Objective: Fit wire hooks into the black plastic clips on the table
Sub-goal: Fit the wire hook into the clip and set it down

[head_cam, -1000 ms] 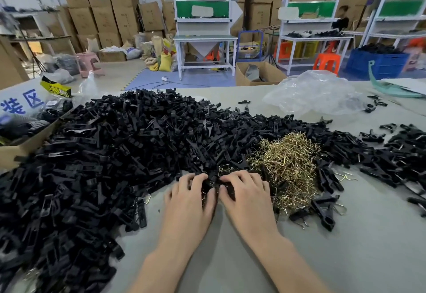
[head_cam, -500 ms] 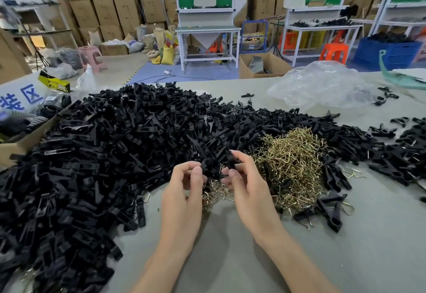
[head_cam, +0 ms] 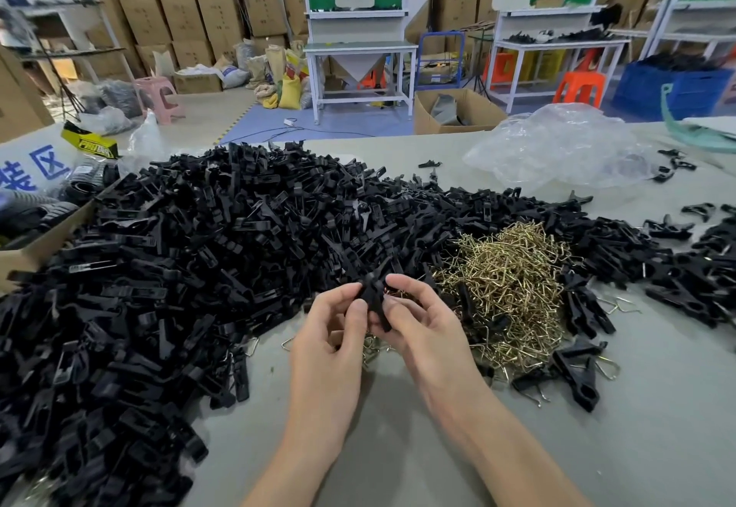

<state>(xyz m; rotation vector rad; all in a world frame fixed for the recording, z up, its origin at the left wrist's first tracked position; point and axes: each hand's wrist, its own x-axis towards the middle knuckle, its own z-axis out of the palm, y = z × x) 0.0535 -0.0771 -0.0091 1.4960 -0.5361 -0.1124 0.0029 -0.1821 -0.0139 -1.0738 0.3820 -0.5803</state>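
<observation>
Though half-hidden, clip (head_cam: 374, 296) in right hand (head_cam: 431, 332).

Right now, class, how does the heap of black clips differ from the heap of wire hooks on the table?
The black clips are dull, dark plastic; the wire hooks are shiny, gold-coloured metal. The clips are chunky bars; the hooks are thin bent wire. The clips' heap spreads far wider than the hooks' small mound. Both lie loose on the grey table.

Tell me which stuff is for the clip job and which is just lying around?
For the job: left hand, right hand, the clip they hold, black clip heap, gold wire hook pile.
Lying about: clear plastic bag, cardboard box at left.
</observation>
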